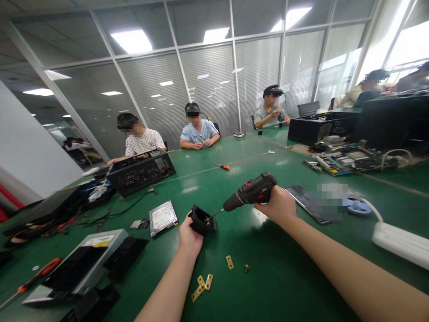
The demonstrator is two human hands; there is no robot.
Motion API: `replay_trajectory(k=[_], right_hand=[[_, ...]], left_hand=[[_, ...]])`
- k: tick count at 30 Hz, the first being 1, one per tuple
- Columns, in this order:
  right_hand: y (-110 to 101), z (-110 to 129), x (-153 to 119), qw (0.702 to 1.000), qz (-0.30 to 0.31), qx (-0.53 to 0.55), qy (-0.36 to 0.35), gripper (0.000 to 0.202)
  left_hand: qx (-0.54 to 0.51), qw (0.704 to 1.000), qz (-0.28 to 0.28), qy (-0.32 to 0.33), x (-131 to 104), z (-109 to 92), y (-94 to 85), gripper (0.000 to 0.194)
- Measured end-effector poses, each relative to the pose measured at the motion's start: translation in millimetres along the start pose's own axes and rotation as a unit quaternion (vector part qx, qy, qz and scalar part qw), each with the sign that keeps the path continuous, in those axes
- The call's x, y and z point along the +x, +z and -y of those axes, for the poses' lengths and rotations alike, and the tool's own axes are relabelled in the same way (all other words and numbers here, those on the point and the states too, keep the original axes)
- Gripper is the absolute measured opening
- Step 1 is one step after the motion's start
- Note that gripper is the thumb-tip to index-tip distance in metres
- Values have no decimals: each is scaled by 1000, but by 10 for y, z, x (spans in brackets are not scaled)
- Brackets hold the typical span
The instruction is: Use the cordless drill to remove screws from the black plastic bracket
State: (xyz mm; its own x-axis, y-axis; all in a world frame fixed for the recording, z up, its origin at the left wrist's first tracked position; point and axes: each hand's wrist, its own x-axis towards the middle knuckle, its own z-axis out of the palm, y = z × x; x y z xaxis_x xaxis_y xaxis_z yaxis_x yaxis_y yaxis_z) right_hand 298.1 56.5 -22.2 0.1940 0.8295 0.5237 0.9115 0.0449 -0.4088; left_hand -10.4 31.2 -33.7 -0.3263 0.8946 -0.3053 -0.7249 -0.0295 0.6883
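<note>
Drill (250, 193) inside the right grip (279, 206)

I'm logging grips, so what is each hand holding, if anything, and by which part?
The left hand holds the black box by its left side; the right hand holds the drill by its handle.

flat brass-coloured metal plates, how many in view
4: the lone plate at right; lower plate, middle plate and right plate clustered left of it. Some may be hidden inside the open black box.
</note>
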Motion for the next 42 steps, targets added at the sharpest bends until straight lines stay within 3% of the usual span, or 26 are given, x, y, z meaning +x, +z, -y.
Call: replay_trajectory(k=[10, 21, 42], right_hand=[[14, -38, -45, 1000, 1, -7, -7, 33], [45, -94, -38, 1000, 16, -17, -2, 34], [3, -68, -28, 1000, 17, -22, 7, 34]], left_hand=[[-7, 999, 30, 26, -1, 74, -55, 23], [-17, 999, 48, 6, 40, 89, -109, 28], [-9, 999, 43, -5, -81, 0, 43, 21]])
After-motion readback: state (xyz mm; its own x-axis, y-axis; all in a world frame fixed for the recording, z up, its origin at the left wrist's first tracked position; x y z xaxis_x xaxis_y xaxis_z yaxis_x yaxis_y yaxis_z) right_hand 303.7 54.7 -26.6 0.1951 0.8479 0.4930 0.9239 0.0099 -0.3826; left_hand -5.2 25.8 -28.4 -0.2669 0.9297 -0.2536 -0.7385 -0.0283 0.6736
